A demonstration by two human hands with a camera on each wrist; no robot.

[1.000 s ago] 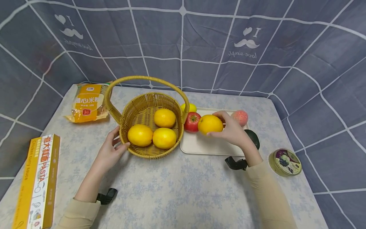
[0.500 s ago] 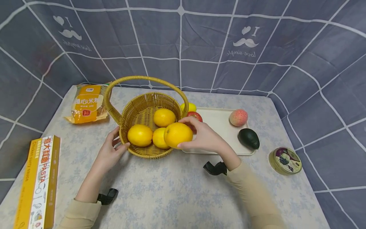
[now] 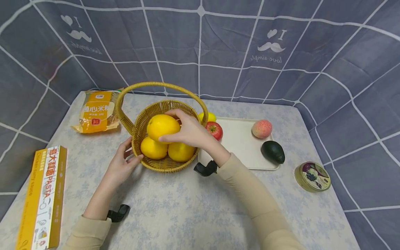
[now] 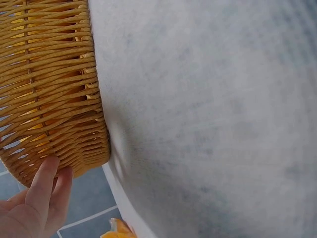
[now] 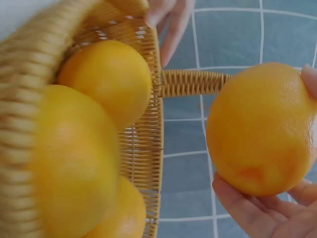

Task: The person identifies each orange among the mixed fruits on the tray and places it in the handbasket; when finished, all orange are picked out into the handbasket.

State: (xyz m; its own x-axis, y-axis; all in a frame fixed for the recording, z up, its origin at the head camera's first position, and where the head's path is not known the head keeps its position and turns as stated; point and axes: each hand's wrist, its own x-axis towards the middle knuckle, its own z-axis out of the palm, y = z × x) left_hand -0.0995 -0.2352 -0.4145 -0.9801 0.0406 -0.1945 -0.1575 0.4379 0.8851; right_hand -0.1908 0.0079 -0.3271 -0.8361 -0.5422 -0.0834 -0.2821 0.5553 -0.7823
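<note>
A round wicker basket (image 3: 162, 169) with a tall arched handle stands left of the middle in the head view. My left hand (image 3: 120, 166) grips its left side, thumb at the rim and fingers along the outer wall (image 4: 54, 119). My right hand (image 3: 191, 131) holds an orange (image 3: 162, 127) between thumb and fingers above the basket opening. In the right wrist view, this held orange (image 5: 262, 129) is apart from the fruit inside. Below it lie more oranges (image 3: 153, 148); one is hidden from the head view but shows in the right wrist view.
Right of the basket, a white tray (image 3: 240, 142) bears a red apple (image 3: 214, 131), a peach (image 3: 262, 128) and an avocado (image 3: 273, 152). A yellow fruit (image 3: 211, 117) sits behind the handle. A round tin (image 3: 312, 176), pasta box (image 3: 42, 198) and orange food packet (image 3: 97, 111) stand around.
My right hand has carried the orange left from the tray, past the basket's right rim, to above the fruit inside. My left hand has stayed at the basket.
</note>
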